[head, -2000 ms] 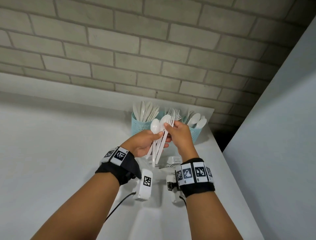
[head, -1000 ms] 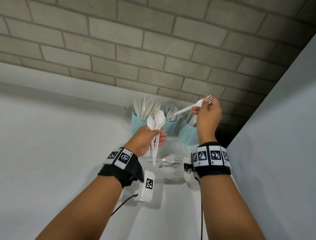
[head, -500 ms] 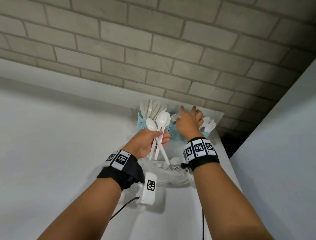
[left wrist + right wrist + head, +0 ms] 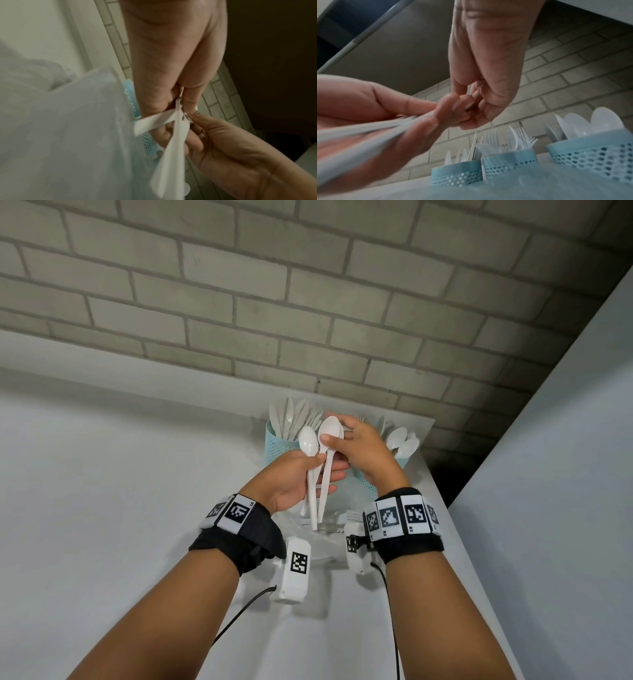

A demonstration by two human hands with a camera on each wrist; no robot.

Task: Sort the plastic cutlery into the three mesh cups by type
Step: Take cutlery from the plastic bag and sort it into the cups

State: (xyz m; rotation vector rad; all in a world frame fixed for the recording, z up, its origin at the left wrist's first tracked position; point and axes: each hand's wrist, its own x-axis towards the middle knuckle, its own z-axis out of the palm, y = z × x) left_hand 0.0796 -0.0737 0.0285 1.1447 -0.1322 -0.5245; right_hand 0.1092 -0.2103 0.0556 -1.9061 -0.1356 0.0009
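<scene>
Two white plastic spoons (image 4: 317, 463) stand bowl-up in my left hand (image 4: 294, 486), its fingers curled round their handles. My right hand (image 4: 364, 455) sits just beside it, thumb and fingers pinching the taller spoon (image 4: 330, 429) near its bowl, so both hands meet on the same piece. Three blue mesh cups stand just beyond my hands on the white counter (image 4: 120, 474): a knife cup (image 4: 275, 445) past my left hand, a fork cup (image 4: 510, 161) in the middle, mostly hidden behind my right hand from the head view, and a spoon cup (image 4: 594, 154) past my right hand. More loose cutlery (image 4: 352, 517) lies below my hands; I cannot tell what kinds.
</scene>
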